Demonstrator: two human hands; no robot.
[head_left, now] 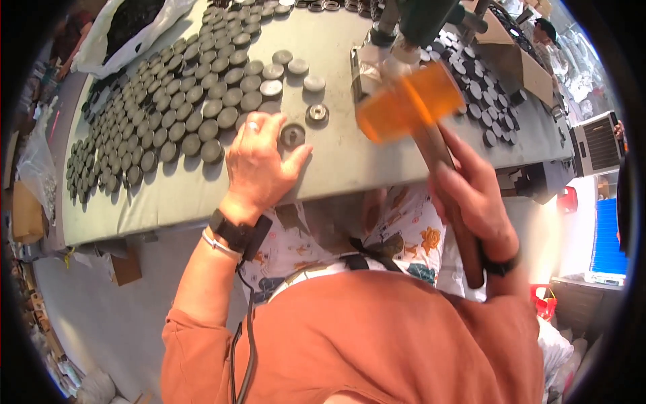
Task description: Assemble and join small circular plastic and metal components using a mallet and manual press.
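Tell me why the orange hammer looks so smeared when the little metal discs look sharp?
In the head view, the orange mallet head is motion-blurred in the right hand; the left hand and grey discs look crisp; the fisheye bends the table edge.

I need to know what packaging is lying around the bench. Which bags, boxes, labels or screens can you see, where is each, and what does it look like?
Plastic bag: top left corner of the table, white, open, dark contents.
Clear bag: beyond the table's left end, transparent, crumpled.
Cardboard box: far right of the table, brown, open.
Blue crate: right edge, ribbed.
No readable screen shows.
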